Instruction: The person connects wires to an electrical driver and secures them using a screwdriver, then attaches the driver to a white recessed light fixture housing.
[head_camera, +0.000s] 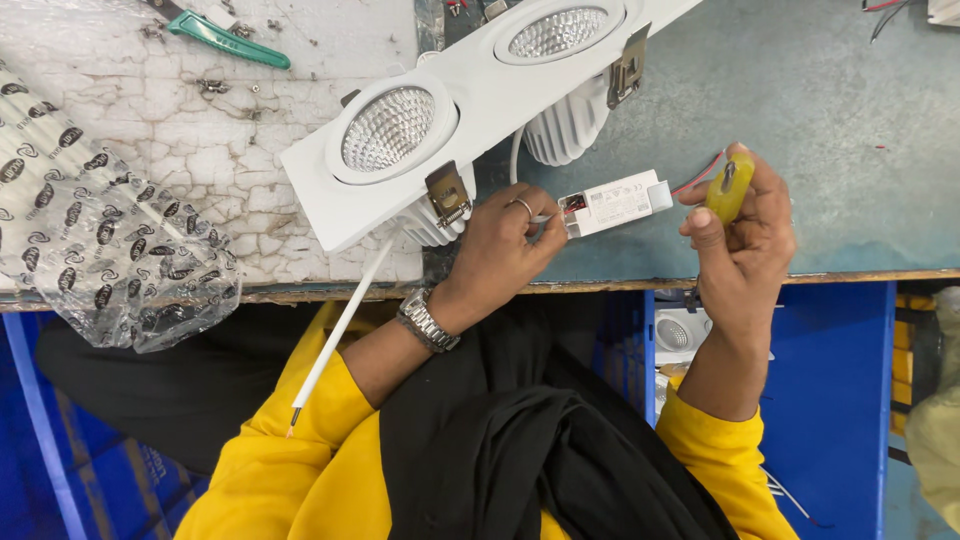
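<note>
Left hand (500, 250): fingers (535, 215) curled nearly closed, pinching the wire end of the small white driver box (615, 202). Thumb is hidden under the hand, so I can't see the exact pinch point. There's a ring on one finger and a metal watch (428, 322) on the wrist.

Right hand (740, 240): fingers (765, 190) wrapped tight around a yellow-green tool handle (728, 187), thumb along its near side. The tip is hidden, so I can't tell what kind of tool it is. It's raised just right of the box, not touching it.

Driver box: lies on the grey-green bench top (850, 130) near the front edge, between the two hands. It reads as a light, rigid plastic shell, likely smooth and prone to sliding unless pinned. Thin red and dark leads (700, 175) exit the right end; they look fragile, so don't pull on them. Best hold is across the long sides of the body, clear of both wire ends.

Outward: the white twin downlight fixture (450, 110) lies far-left of the box, with two round lenses up, finned heat sinks under, and metal spring clips (447, 192) on the frame. It's bulkier and probably much heavier than the box; grip it by the frame, not the lenses. A white cable (340, 330) runs from it down over the near edge across the yellow sleeve.

Far left: crumpled printed plastic wrap (100, 250); green-handled pliers (225, 38) at the far edge, with loose screws nearby.
</note>
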